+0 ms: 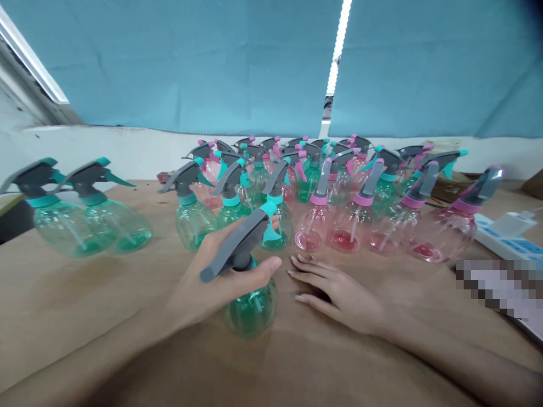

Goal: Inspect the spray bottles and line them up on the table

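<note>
My left hand (229,277) is wrapped around the neck of a green spray bottle (251,311) with a grey and teal trigger head. That bottle is nearest to me, its nozzle pointing away toward the right. My right hand (339,291) lies on the wooden table with its fingers stretched out, holding nothing. Just beyond it stands a row of pink spray bottles (309,230) with grey heads and pink collars. Behind my left hand are several green spray bottles (193,223), partly hidden by the hand and by each other.
Two green spray bottles (114,226) stand apart at the left. More pink and green bottles crowd the back of the table (106,299). A white power strip (509,237) and a blurred-out flat object (500,288) lie at the right. A blue curtain (212,68) hangs behind.
</note>
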